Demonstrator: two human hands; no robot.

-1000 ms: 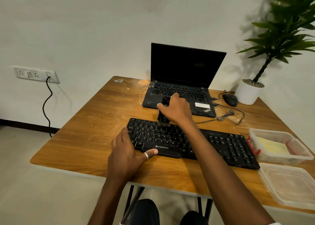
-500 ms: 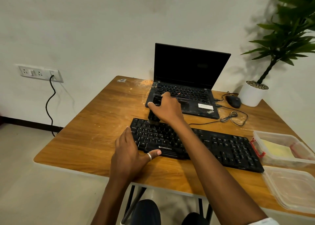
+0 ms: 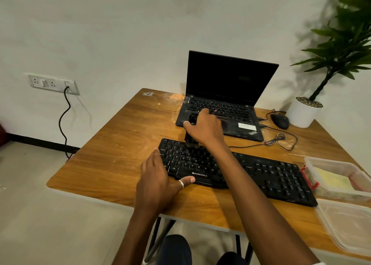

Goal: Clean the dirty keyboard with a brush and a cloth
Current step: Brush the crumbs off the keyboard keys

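Head view: the black keyboard (image 3: pixel 271 176) lies slantwise on the wooden table (image 3: pixel 112 144), in front of an open laptop (image 3: pixel 226 80) with a dark screen. The right hand (image 3: pixel 206 131) reaches across the keyboard and grips a black brush (image 3: pixel 190 139) from above, fingers curled round its body. The brush stands roughly upright, its bristles down on the top-left rows of keys. The left hand (image 3: pixel 156 176) lies flat at the keyboard's left end. Its fingers are straight and run along the left edge, and the thumb (image 3: pixel 187 180), which wears a ring (image 3: pixel 181 184), rests on the front edge just beside the white logo. Pale dust speckles the table near the laptop's left corner.

To the right, touching the keyboard's far end, is a clear box (image 3: pixel 331 161) with a red clip. Something pale yellow lies inside; whether it is the cloth I cannot tell. A clear lid (image 3: pixel 349 224) lies nearer the front edge. A mouse (image 3: pixel 279 121) sits right of the laptop, near a white pot (image 3: pixel 303 112) that holds a plant.
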